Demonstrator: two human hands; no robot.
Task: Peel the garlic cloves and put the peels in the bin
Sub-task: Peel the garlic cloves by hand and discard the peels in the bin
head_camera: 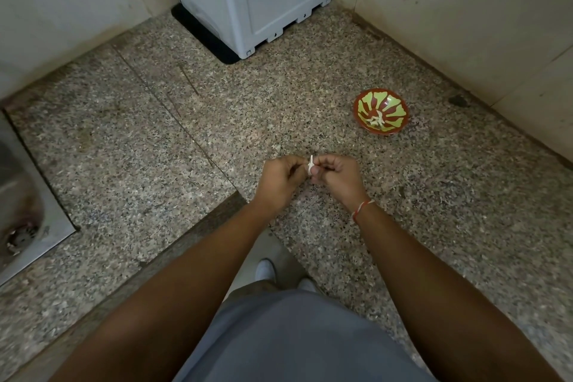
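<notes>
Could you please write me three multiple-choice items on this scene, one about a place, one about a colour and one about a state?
1. Where does the bowl stand?
A. in the sink
B. on the counter, right of the hands
C. on the white box

2. What colours is the bowl?
A. blue and white
B. black
C. red and green

3. What are the hands doing?
A. both hold a garlic clove between them
B. both lie flat
C. one lifts the bowl

Answers: 1 B, it stands on the counter near the right wall. 2 C, green patches on red. 3 A, left hand and right hand pinch the clove.
</notes>
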